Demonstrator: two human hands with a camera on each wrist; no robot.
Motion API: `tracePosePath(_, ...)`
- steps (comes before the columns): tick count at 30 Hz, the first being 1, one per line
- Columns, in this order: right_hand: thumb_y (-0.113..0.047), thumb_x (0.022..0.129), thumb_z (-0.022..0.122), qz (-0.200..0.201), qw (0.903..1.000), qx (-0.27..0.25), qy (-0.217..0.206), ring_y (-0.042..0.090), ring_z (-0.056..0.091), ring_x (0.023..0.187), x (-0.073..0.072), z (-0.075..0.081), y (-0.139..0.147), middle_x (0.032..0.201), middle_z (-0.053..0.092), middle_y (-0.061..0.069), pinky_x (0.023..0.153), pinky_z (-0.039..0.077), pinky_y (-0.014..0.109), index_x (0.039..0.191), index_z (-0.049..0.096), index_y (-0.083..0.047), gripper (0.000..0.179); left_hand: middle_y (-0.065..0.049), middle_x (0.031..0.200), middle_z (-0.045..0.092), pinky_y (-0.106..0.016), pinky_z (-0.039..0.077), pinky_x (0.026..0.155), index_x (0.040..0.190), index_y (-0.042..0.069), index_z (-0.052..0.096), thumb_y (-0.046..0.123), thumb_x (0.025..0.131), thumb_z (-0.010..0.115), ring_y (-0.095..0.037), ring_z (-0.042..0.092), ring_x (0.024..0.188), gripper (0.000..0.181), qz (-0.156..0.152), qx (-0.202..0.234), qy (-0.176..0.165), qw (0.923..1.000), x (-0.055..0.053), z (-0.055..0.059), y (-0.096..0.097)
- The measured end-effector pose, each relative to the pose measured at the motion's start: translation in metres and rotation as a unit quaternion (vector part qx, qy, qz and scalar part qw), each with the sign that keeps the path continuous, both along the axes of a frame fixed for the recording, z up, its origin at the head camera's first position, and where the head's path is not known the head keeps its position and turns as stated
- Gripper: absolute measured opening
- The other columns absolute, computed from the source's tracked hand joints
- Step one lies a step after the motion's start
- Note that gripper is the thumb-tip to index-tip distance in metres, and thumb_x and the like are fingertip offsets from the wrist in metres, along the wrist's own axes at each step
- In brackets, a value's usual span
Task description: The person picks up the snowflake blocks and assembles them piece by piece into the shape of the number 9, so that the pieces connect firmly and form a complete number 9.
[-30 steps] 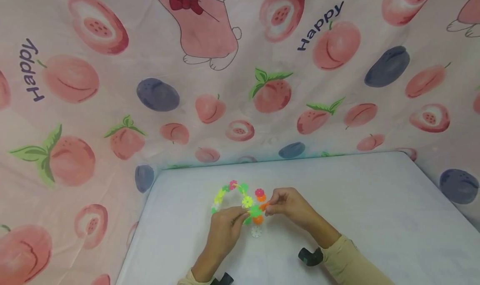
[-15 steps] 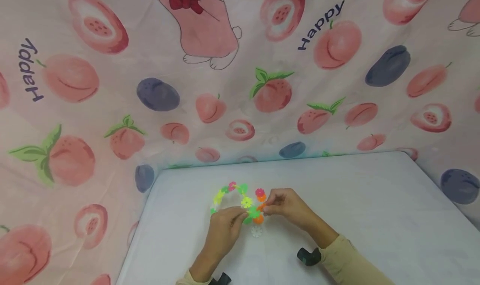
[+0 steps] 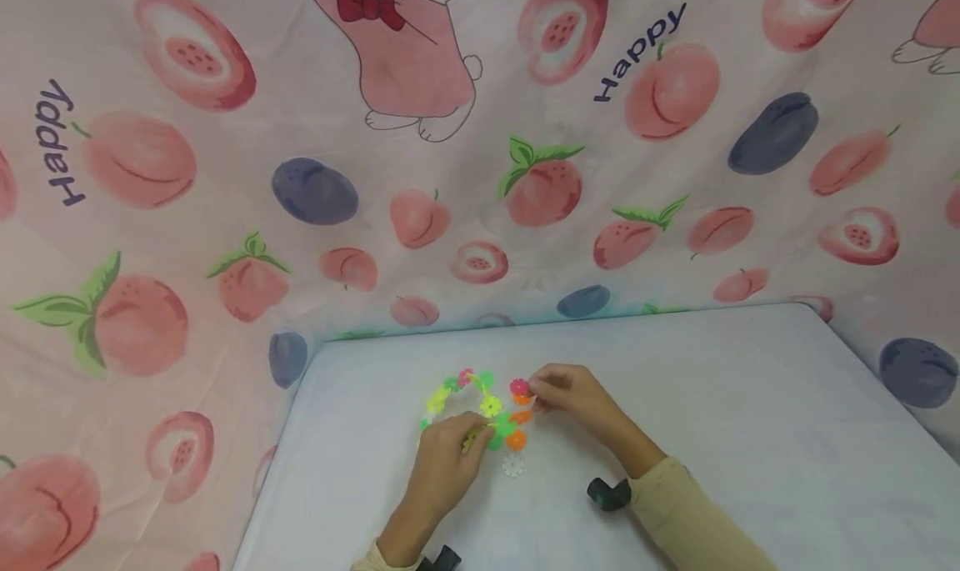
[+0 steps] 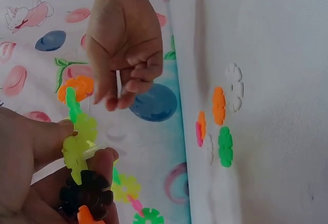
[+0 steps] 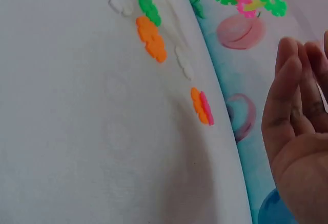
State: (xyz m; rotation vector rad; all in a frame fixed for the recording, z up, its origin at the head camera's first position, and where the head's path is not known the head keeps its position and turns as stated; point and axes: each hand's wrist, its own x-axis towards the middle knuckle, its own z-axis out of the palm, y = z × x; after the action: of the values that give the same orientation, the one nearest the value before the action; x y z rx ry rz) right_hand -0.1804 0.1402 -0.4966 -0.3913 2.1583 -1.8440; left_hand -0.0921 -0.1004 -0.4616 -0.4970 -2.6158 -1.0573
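Note:
My left hand (image 3: 450, 454) pinches a chain of flower-shaped plastic interlocking discs between thumb and fingers. The chain's yellow disc (image 4: 82, 137) shows at the fingertips in the left wrist view, with a black disc (image 4: 87, 196) lower down. An orange disc (image 4: 77, 88) is joined to a green disc (image 4: 72, 105) at the chain's end. The rest of the chain curves round in an arc, past a yellow disc (image 3: 491, 406). My right hand (image 3: 573, 390) is apart from the chain, fingers loosely bent and holding nothing. In the head view its fingertips overlap a loose pink disc (image 3: 519, 386).
Loose discs lie on the white table (image 3: 720, 404): a white one (image 4: 234, 86), an orange one (image 4: 219, 106), a green one (image 4: 225, 147), and an orange one (image 5: 197, 106) touching the pink. A fruit-printed cloth (image 3: 450, 162) hangs behind the table. Black wrist cameras sit at both sleeves.
The right hand has let go of the orange disc, which stays on the chain's end, and has shifted up and away. The left hand keeps its grip with little movement.

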Motion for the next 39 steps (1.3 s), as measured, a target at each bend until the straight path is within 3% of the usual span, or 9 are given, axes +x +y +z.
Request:
tracePosePath(4,-0.029,0.097,0.071,-0.043,0.9975,0.054,0.015,0.021,0.068,0.079,-0.006,-0.006,-0.005,0.101,0.071,0.024,0.074,0.06,0.032,0.113,0.072,-0.001,0.033,0.007,0.088,0.074,-0.022,0.051,0.07,0.1,0.017,0.074,0.02,0.096,0.071,0.0,0.057,0.074,0.006,0.006,-0.023,-0.008,0.9997,0.0,-0.001,0.0)
tracePosePath(7,-0.029,0.097,0.071,-0.074,0.9901,0.114,0.035,0.018,0.067,0.076,-0.009,-0.01,-0.012,0.097,0.074,0.012,0.069,0.058,0.032,0.111,0.074,-0.008,0.026,0.009,0.086,0.073,-0.022,0.05,0.07,0.101,0.019,0.073,0.021,0.097,0.069,-0.001,0.055,0.074,0.006,0.007,-0.042,-0.004,0.9991,0.0,-0.002,0.0)
tracePosePath(13,-0.037,0.094,0.073,-0.107,0.9675,0.222,0.056,0.015,0.067,0.09,-0.013,-0.019,-0.025,0.102,0.074,-0.001,0.082,0.057,0.038,0.113,0.076,-0.021,0.025,0.01,0.081,0.069,-0.021,0.044,0.067,0.101,0.02,0.071,0.023,0.098,0.068,0.0,0.049,0.07,0.006,0.009,-0.067,-0.005,0.9977,0.0,-0.002,0.001)
tracePosePath(16,-0.039,0.093,0.074,-0.102,0.9611,0.248,0.067,0.016,0.065,0.092,-0.017,-0.023,-0.028,0.099,0.073,-0.001,0.086,0.056,0.042,0.116,0.076,-0.02,0.03,0.01,0.081,0.069,-0.021,0.043,0.067,0.102,0.02,0.071,0.023,0.098,0.068,0.001,0.048,0.069,0.006,0.007,-0.071,-0.01,0.9974,0.0,-0.001,0.001)
tracePosePath(26,-0.03,0.087,0.08,-0.055,0.9379,0.329,0.097,0.014,0.054,0.079,-0.032,-0.034,-0.026,0.083,0.062,-0.005,0.072,0.048,0.032,0.119,0.075,-0.025,0.032,0.009,0.08,0.068,-0.019,0.04,0.064,0.1,0.018,0.071,0.021,0.098,0.067,0.001,0.046,0.067,0.005,0.004,-0.072,-0.005,0.9974,0.001,-0.003,-0.002)
tracePosePath(33,-0.018,0.083,0.084,-0.034,0.9401,0.329,0.083,0.016,0.053,0.076,-0.035,-0.029,-0.024,0.082,0.061,-0.003,0.069,0.045,0.031,0.105,0.075,-0.023,0.024,0.01,0.082,0.07,-0.02,0.042,0.065,0.101,0.019,0.072,0.023,0.097,0.069,0.001,0.048,0.067,0.006,0.003,-0.071,-0.007,0.9975,0.0,-0.004,-0.005)
tracePosePath(39,-0.012,0.079,0.085,-0.016,0.9406,0.33,0.076,0.015,0.056,0.082,-0.033,-0.026,-0.022,0.088,0.064,-0.004,0.075,0.049,0.034,0.094,0.071,-0.022,0.023,0.011,0.082,0.071,-0.022,0.043,0.068,0.099,0.02,0.072,0.025,0.098,0.068,0.001,0.049,0.069,0.007,0.002,-0.08,-0.012,0.9967,0.0,-0.004,-0.006)
